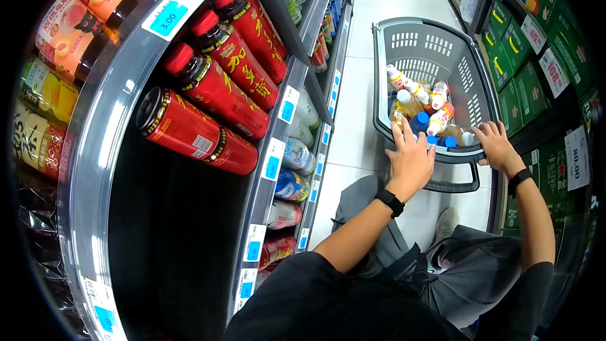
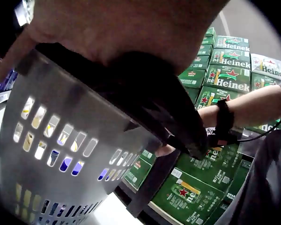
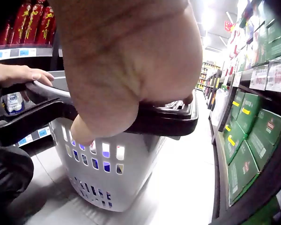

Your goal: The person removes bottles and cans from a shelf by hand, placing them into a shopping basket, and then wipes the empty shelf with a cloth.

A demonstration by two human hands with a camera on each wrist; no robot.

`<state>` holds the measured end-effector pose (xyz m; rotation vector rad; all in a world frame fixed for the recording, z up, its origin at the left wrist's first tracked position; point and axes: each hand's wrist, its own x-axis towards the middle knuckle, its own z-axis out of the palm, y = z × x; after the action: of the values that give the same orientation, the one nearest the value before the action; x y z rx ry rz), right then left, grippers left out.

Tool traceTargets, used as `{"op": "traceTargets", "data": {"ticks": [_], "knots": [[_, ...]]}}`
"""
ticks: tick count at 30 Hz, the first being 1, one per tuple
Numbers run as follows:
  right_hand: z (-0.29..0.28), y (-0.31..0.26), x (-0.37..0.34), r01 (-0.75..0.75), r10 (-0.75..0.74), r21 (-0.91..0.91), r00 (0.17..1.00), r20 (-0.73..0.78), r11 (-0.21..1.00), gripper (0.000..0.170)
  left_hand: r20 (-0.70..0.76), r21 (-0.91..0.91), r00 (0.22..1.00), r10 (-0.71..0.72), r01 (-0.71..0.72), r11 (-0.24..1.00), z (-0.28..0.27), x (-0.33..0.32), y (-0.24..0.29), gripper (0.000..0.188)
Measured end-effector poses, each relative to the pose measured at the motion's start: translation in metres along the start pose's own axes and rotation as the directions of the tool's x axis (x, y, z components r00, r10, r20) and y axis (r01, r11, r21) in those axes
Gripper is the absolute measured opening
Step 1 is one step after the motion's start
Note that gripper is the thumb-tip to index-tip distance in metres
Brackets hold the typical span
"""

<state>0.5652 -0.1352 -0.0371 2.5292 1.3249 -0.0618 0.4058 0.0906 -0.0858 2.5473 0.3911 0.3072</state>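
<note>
A grey shopping basket (image 1: 464, 44) with slotted walls stands in the aisle in front of me. Inside lie several bottles: white ones (image 1: 440, 119) with red-and-yellow labels, blue-capped ones, and an amber one (image 1: 410, 105). My left hand (image 1: 410, 161) rests on the near rim, its fingers spread and reaching over the edge. At the near right corner, my right hand (image 1: 499, 148) grips the rim, with its thumb (image 3: 85, 132) below on the outside and fingers over the top. The black handle (image 1: 456, 187) hangs folded toward me on the near side.
To the left, a shelf holds red drink bottles (image 1: 238, 66) behind a price rail (image 1: 274, 158). Stacked green beer cartons (image 2: 196, 197) line the right side, close to my right arm. My legs (image 1: 483, 259) are just behind the basket on the white floor.
</note>
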Motion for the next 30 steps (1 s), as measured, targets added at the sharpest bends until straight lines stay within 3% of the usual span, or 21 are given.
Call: {"op": "traceTargets", "data": {"ticks": [9, 14, 23, 26, 30], "knots": [[0.006, -0.011, -0.007, 0.042, -0.021, -0.173, 0.993, 0.120, 0.984, 0.102, -0.013, 0.076, 1.000, 0.016, -0.015, 0.997, -0.003, -0.018, -0.006, 0.042], [0.007, -0.018, -0.018, 0.252, -0.224, -0.329, 0.967, 0.122, 0.910, 0.092, 0.024, 0.128, 0.997, 0.071, -0.074, 0.989, -0.014, -0.047, -0.012, 0.043], [-0.008, -0.024, -0.046, 0.329, -0.281, -0.186, 0.928, 0.245, 0.926, 0.086, 0.053, 0.178, 0.985, 0.164, -0.171, 0.969, -0.030, -0.106, -0.005, 0.055], [-0.002, -0.020, -0.050, 0.318, -0.311, 0.042, 0.878, 0.363, 0.947, 0.086, 0.043, 0.165, 0.980, 0.195, -0.200, 0.966, -0.034, -0.116, -0.008, 0.056], [0.008, -0.023, -0.057, 0.340, -0.346, 0.084, 0.866, 0.360, 0.937, 0.084, 0.027, 0.133, 0.974, 0.226, -0.227, 0.965, -0.035, -0.118, -0.018, 0.053]]}}
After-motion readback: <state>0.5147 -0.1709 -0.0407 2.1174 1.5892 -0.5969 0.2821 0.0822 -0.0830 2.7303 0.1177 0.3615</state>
